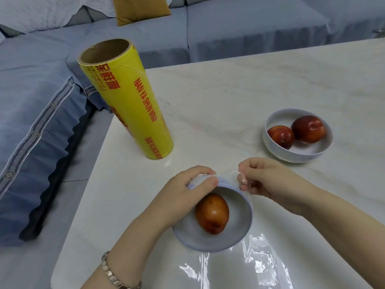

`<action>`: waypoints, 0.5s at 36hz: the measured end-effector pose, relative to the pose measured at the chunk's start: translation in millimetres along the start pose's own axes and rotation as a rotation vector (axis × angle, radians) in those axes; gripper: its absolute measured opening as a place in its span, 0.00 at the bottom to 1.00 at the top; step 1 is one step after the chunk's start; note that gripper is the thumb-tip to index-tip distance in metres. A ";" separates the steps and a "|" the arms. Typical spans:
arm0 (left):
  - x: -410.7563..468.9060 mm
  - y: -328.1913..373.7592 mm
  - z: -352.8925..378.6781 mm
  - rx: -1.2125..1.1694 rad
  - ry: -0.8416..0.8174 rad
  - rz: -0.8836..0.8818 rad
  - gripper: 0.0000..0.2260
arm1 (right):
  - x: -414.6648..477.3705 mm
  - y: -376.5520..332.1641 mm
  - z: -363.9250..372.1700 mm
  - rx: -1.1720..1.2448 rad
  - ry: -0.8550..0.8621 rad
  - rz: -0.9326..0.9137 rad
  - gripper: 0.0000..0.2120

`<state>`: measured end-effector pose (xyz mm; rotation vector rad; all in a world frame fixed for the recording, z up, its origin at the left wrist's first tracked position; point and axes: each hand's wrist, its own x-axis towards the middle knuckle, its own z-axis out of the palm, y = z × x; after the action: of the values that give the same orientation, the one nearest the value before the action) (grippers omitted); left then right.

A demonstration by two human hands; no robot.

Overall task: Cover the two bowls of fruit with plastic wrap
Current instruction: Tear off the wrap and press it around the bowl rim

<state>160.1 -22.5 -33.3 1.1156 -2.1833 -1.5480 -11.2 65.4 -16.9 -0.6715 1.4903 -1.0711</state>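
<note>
The pale marble table (pixel 229 90) takes up most of what I see, with a blue-grey sofa (pixel 250 28) running behind it and along its left side. The yellow roll of plastic wrap (pixel 127 105) stands upright near the table's left edge, well apart from both bowls. A loose sheet of wrap (pixel 260 261) lies shining and wrinkled at the near edge and runs up to the near bowl (pixel 239 224), which sits tipped toward me close to that edge. The far bowl (pixel 277 149) stands toward the right edge, plainly uncovered, with two red fruits (pixel 308 129) touching inside it. My left hand (pixel 187 188) grips the near bowl's far-left rim, thumb over the top and fingers curled behind. My right hand (pixel 268 178) pinches the sheet of wrap just beside the far-right rim, so a strip of film stretches between my hands across that rim. A single reddish fruit (pixel 212 213) rests in this bowl. I judge the first bowl about half done: the film is on it but not yet smoothed down all round, and I cannot tell whether it seals the whole mouth. The second bowl is left entirely, and needs a fresh piece from the roll.
</note>
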 end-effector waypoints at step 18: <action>-8.8 -1.0 2.7 -0.012 0.056 -0.024 0.18 | -3.5 -15.5 -17.6 -0.335 -0.088 0.027 0.07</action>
<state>164.9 -14.6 -33.3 1.1706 -2.1290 -1.5190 -29.8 66.3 -2.2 -0.9167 1.6130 -0.7670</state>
